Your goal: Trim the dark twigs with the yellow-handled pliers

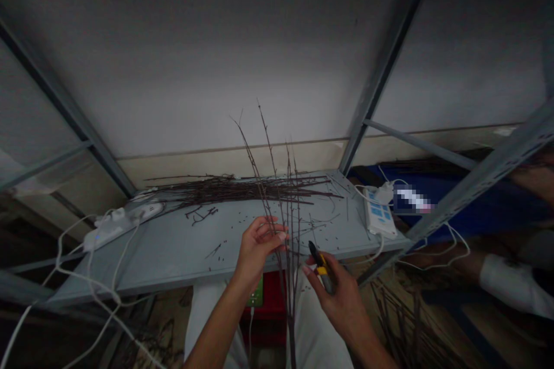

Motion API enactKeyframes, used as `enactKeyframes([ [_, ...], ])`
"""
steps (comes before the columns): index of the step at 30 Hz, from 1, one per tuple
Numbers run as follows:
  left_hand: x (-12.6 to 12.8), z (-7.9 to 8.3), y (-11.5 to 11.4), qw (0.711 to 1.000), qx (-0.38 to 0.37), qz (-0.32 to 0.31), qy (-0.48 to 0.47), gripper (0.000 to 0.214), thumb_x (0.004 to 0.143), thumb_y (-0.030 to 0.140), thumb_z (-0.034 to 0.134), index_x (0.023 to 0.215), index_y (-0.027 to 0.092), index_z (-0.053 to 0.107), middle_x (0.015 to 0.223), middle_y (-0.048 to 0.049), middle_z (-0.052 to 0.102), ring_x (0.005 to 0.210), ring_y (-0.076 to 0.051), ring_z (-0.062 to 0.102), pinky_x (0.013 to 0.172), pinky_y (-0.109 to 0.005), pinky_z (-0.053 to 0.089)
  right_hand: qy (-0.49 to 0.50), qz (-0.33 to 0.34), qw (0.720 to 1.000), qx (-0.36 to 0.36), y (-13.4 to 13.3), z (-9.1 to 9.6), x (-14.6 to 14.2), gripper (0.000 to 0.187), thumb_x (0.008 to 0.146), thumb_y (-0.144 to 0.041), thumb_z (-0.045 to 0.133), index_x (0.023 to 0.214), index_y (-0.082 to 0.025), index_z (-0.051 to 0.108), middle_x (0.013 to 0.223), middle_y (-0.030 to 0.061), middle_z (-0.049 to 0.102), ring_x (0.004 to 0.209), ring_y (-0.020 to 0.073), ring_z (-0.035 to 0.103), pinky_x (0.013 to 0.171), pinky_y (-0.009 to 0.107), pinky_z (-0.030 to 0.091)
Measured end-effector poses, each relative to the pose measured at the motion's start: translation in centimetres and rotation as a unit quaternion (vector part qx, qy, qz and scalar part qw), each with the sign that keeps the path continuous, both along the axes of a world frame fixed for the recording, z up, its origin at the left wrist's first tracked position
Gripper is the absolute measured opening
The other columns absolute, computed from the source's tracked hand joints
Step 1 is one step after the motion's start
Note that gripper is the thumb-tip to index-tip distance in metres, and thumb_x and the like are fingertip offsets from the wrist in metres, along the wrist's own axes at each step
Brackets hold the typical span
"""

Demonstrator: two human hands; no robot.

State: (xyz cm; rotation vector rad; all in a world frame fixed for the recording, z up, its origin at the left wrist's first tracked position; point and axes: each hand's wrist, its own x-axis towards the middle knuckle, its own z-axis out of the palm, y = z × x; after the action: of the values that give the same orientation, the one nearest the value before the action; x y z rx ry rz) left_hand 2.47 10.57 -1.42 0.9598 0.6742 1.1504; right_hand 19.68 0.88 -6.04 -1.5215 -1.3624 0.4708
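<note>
My left hand (256,247) pinches several thin dark twigs of an upright bare branch (289,196) that rises from between my knees above the shelf edge. My right hand (337,291) is closed around small pruning shears with yellow and black handles (319,265), their tip close to the branch stems. A pile of cut dark twigs (234,189) lies along the back of the grey metal shelf (182,253), with small bits scattered across it.
A white power strip (116,223) with trailing white cables lies at the shelf's left; another white strip (380,214) sits at its right edge. Grey rack posts (381,75) frame the shelf. More twigs lie on the floor at the right (402,317). Another person's white sleeve (515,285) shows far right.
</note>
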Motion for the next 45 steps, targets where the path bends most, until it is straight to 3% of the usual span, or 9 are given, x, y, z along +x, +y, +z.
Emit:
enactKeyframes([
  [2,0.2,0.2,0.0,1.0,0.008,-0.004,0.009,0.045,0.072,0.03,0.087,0.106,0.016,0.063,0.099,-0.0108,0.075,0.086,-0.024,0.072,0.07,-0.034,0.06,-0.124,0.005,0.99,0.064,1.4,1.3,1.9,0.026,0.091,-0.033,0.061,0.113,-0.02,0.06,0.103,0.0093,0.07,0.095,0.0275,0.065,0.087,0.04,0.049],
  [5,0.5,0.4,-0.1,1.0,0.01,-0.008,0.011,0.047,0.07,0.031,0.088,0.106,0.016,0.063,0.096,-0.0099,0.075,0.084,-0.023,0.072,0.068,-0.032,0.059,-0.292,0.03,0.946,0.135,3.6,4.1,4.0,0.028,0.086,-0.016,0.058,0.114,-0.019,0.059,0.104,0.0112,0.068,0.097,0.0295,0.061,0.085,0.042,0.047],
  [8,0.6,0.6,-0.3,1.0,0.018,-0.023,0.005,0.045,0.072,0.031,0.087,0.106,0.017,0.062,0.096,-0.0095,0.076,0.083,-0.023,0.073,0.068,-0.031,0.059,-0.386,0.063,0.909,0.146,5.7,6.7,4.8,0.037,0.079,-0.008,0.06,0.114,-0.019,0.058,0.107,0.0117,0.067,0.096,0.0296,0.058,0.083,0.042,0.045],
  [11,0.6,0.8,-0.5,0.999,0.025,-0.036,-0.006,0.043,0.075,0.03,0.085,0.107,0.016,0.061,0.096,-0.0103,0.076,0.083,-0.022,0.072,0.068,-0.03,0.058,-0.434,0.097,0.883,0.153,7.1,7.9,5.0,0.047,0.07,-0.004,0.061,0.115,-0.018,0.058,0.108,0.0114,0.067,0.098,0.0302,0.056,0.083,0.042,0.043],
  [25,0.9,0.8,-0.5,0.998,-0.008,-0.053,-0.033,0.045,0.071,0.025,0.089,0.106,0.016,0.062,0.09,-0.0099,0.076,0.077,-0.021,0.072,0.065,-0.03,0.057,-0.502,0.135,0.81,0.273,9.2,7.1,6.8,0.065,0.068,-0.005,0.054,0.132,-0.017,0.053,0.114,0.0129,0.069,0.098,0.0311,0.055,0.086,0.049,0.042],
  [30,1.0,1.1,-0.8,0.996,-0.021,-0.072,-0.057,0.046,0.069,0.023,0.089,0.106,0.016,0.062,0.088,-0.0091,0.076,0.074,-0.02,0.071,0.065,-0.029,0.056,-0.477,0.143,0.807,0.318,10.2,6.2,7.4,0.067,0.072,-0.007,0.052,0.138,-0.019,0.049,0.119,0.0124,0.069,0.095,0.0293,0.057,0.082,0.048,0.044],
  [36,0.4,1.1,-0.4,0.99,-0.026,-0.117,-0.08,0.048,0.068,0.023,0.09,0.106,0.017,0.061,0.084,-0.0082,0.075,0.069,-0.018,0.068,0.065,-0.029,0.054,-0.481,0.214,0.786,0.323,11.2,8.3,7.6,0.067,0.071,-0.009,0.051,0.138,-0.015,0.051,0.118,0.0144,0.069,0.098,0.0289,0.058,0.085,0.049,0.046],
  [41,0.4,1.5,-0.5,0.986,-0.028,-0.144,-0.083,0.048,0.07,0.021,0.089,0.109,0.017,0.061,0.08,-0.0063,0.074,0.066,-0.016,0.067,0.066,-0.028,0.053,-0.51,0.214,0.773,0.309,11.1,8.9,7.1,0.072,0.067,-0.007,0.054,0.139,-0.013,0.051,0.111,0.0132,0.07,0.098,0.0296,0.057,0.087,0.049,0.045],
  [45,0.3,1.9,-0.7,0.987,-0.032,-0.138,-0.075,0.054,0.069,0.023,0.09,0.113,0.019,0.059,0.079,-0.0065,0.075,0.068,-0.019,0.069,0.066,-0.03,0.053,-0.48,0.171,0.803,0.309,10.9,7.6,7.5,0.07,0.069,-0.008,0.054,0.138,-0.015,0.052,0.107,0.0119,0.07,0.095,0.0295,0.057,0.083,0.048,0.045],
])
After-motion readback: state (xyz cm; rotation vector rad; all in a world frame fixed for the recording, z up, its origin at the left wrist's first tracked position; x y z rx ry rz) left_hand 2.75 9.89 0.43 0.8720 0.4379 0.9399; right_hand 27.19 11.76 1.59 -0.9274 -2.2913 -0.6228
